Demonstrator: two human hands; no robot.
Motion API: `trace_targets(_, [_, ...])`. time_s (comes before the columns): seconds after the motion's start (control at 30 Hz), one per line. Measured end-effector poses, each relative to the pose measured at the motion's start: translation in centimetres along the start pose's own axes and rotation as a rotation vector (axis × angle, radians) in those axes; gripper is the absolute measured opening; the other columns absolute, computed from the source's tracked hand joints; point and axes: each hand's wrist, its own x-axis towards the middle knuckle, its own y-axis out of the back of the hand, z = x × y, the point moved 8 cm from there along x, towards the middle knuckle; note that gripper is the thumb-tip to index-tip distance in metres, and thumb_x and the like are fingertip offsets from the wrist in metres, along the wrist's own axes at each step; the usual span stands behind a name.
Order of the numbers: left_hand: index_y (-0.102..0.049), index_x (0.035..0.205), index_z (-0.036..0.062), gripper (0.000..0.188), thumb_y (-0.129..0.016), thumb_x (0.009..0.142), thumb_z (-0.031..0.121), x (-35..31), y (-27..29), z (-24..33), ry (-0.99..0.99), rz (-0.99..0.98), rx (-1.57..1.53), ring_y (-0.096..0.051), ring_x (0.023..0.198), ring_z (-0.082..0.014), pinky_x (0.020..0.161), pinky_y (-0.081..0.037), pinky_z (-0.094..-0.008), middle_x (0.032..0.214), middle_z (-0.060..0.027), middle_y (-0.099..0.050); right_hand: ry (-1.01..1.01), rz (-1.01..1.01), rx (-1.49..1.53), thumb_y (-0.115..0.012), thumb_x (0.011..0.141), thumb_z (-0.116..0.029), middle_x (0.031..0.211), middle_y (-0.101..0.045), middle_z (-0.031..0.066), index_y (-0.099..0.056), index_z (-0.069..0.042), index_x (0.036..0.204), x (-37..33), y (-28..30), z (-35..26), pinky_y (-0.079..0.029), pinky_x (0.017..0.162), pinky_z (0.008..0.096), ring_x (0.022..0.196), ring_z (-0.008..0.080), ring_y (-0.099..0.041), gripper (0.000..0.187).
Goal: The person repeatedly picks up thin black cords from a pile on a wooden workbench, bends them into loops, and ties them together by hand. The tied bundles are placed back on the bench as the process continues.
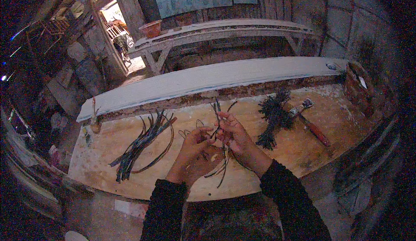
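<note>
And here, mid-bench, a few thin dark strips are held over the wooden bench, their long axis run from far edge to near. They are pinched in the fingertips of the right hand and of the left hand, brought close together; which strand is gripped by which finger cannot be told. Toward the left end, a loose bundle is laid aslant, its far tips angled right, nearest the left hand. Beyond the right hand, a dark tied cluster is placed beside a red-handled brush. At the far right corner a rust-brown container is seen, its contents hidden; likewise those of an orange tub behind.
</note>
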Motion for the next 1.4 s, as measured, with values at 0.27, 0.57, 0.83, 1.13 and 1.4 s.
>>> trace_targets(0.27, [-0.057,0.106,0.0023,0.026,-0.060,0.081,0.009,-0.4,0.7,0.0,0.128,0.078,-0.109,-0.057,0.075,-0.0118,0.068,-0.047,-0.0242,0.084,-0.0020,-0.060,0.029,0.061,-0.338,-0.064,0.080,-0.009,0.090,-0.055,0.0009,-0.049,-0.007,0.117,0.7,1.8,0.3,-0.048,0.064,0.0218,0.070,0.0087,-0.053,0.040])
trace_targets(0.57, [-0.054,0.110,0.0029,0.031,-0.062,0.081,0.008,0.0,0.3,0.2,0.037,-0.017,-0.215,-0.055,0.070,-0.0097,0.064,-0.045,-0.0221,0.078,0.0005,-0.055,0.020,0.104,-0.439,-0.062,0.082,-0.014,0.083,-0.055,-0.0009,-0.056,-0.008,0.107,0.3,1.4,-0.5,-0.045,0.070,0.0246,0.074,0.0101,-0.053,0.026])
trace_targets(0.83, [-0.055,0.087,0.0060,0.014,-0.065,0.078,0.009,0.8,4.2,-4.1,0.155,0.264,-0.382,-0.052,0.062,-0.0104,0.062,-0.049,-0.0275,0.073,-0.0004,-0.052,0.144,0.078,-0.041,-0.059,0.085,-0.013,0.091,-0.060,0.0042,-0.054,-0.008,0.105,1.0,2.5,-1.9,-0.048,0.079,0.0316,0.088,0.0176,-0.059,0.021])
trace_targets(1.13, [-0.053,0.075,0.0078,0.015,-0.067,0.078,0.012,-0.1,3.5,-1.0,0.224,0.408,-0.379,-0.049,0.054,-0.0098,0.053,-0.046,-0.0260,0.063,0.0010,-0.050,0.153,-0.023,-0.326,-0.069,0.076,-0.009,0.092,-0.061,0.0065,-0.058,-0.004,0.085,0.3,2.5,-1.9,-0.049,0.080,0.0322,0.088,0.0174,-0.061,0.015])
trace_targets(1.4, [-0.058,0.077,0.0048,0.012,-0.066,0.080,0.013,0.8,2.8,-2.1,0.195,0.180,-0.064,-0.051,0.057,-0.0081,0.053,-0.040,-0.0218,0.064,0.0011,-0.052,0.279,0.142,-1.117,-0.068,0.073,-0.002,0.067,-0.051,0.0003,-0.054,-0.006,0.097,0.3,1.3,-2.2,-0.045,0.062,0.0264,0.064,0.0106,-0.051,0.028])
